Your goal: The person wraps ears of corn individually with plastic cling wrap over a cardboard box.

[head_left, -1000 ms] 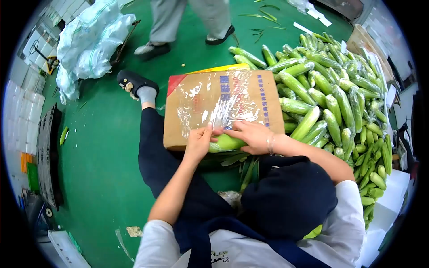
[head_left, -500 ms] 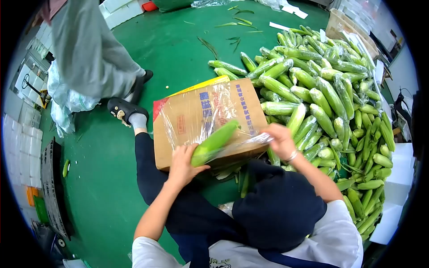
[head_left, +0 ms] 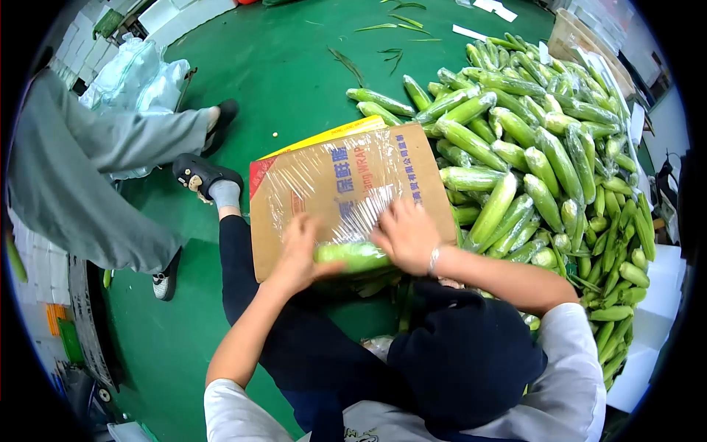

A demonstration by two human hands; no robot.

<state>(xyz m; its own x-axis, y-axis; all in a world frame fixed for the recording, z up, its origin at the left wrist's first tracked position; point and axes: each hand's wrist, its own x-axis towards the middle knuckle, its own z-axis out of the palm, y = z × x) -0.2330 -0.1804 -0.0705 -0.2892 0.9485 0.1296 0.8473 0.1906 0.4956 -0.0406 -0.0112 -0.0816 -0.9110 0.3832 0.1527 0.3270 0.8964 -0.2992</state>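
Note:
A green ear of corn in its husk (head_left: 353,256) lies crosswise at the near edge of a cardboard box (head_left: 276,214). My left hand (head_left: 298,250), blurred at the fingers, grips its left end with the thumb along the near side. My right hand (head_left: 409,236) is closed over the right end, fingers curled down toward the box. Clear plastic film (head_left: 372,202) covers part of the box top between my hands, wrinkled and shiny. Where the film meets the corn is partly hidden by my fingers.
A large heap of corn ears (head_left: 508,147), many in clear film, lies to the right against the box. Another person's legs (head_left: 96,177) are at the left. A yellow carton (head_left: 324,138) shows behind the box. Loose husk leaves (head_left: 346,66) lie on the green floor.
The corn has gone from slanting upward to lying level near the box edge. My right hand has moved left from the stretched film onto the corn. The other person has stepped left.

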